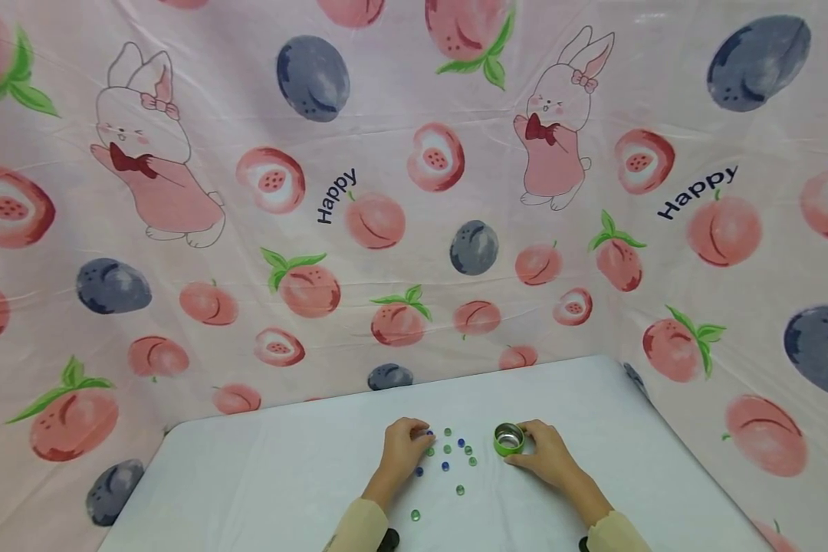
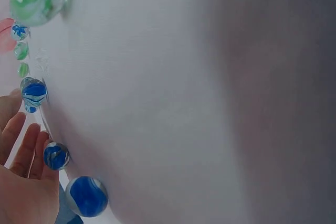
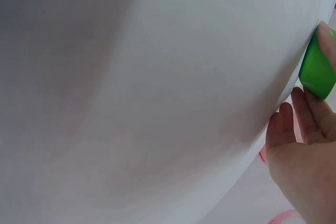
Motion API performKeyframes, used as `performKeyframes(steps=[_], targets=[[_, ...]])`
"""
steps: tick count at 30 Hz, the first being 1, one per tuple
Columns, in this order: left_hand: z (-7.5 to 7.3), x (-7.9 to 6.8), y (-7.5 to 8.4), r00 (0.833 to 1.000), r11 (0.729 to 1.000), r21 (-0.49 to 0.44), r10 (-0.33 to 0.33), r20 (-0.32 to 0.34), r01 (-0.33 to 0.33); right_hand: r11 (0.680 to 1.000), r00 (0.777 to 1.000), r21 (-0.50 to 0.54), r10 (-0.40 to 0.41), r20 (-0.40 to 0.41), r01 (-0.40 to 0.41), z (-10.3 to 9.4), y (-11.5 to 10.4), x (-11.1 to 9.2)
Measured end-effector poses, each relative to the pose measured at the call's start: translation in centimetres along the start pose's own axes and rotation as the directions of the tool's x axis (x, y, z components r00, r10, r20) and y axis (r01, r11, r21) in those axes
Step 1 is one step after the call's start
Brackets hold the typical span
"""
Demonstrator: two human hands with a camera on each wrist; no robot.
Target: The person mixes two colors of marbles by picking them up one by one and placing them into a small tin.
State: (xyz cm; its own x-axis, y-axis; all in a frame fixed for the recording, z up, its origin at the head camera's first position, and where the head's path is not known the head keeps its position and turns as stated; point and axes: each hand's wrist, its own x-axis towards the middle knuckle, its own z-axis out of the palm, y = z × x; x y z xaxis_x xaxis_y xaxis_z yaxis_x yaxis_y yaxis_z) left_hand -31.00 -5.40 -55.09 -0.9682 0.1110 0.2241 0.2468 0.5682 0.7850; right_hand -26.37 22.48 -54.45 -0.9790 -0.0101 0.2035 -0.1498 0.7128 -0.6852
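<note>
Green outside and metallic within, a small tin is standing mouth-up on the table, the right grip holding it with thumb and fingers curling round its side. The left grip is resting slightly parted, a blue marble lying at its fingertips; whether they are touching, I cannot tell. Green marbles are lying between the grips.

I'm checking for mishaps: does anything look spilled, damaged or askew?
Nothing clearly stands out: the marbles lie scattered on the table, but the cup stands upright in the right hand's grip, and no damage shows.
</note>
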Motion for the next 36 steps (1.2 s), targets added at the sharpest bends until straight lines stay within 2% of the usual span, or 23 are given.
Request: performKeyframes(steps=[8,19,36], targets=[[0.3,0.1,-0.2,1.0,1.0,0.012,-0.02,0.011,0.02,1.0,1.0,0.009,-0.01,-0.008,0.01,0.0,0.0,-0.1],[0.5,0.6,-0.6,1.0,0.998,0.062,0.002,0.025,-0.004,1.0,1.0,0.009,-0.005,-0.008,0.005,0.0,-0.1,0.0],[0.1,1.2,-0.6,1.0,0.999,0.044,0.013,0.022,-0.014,0.999,1.0,-0.023,0.024,-0.007,-0.024,0.2,-0.6,0.3]])
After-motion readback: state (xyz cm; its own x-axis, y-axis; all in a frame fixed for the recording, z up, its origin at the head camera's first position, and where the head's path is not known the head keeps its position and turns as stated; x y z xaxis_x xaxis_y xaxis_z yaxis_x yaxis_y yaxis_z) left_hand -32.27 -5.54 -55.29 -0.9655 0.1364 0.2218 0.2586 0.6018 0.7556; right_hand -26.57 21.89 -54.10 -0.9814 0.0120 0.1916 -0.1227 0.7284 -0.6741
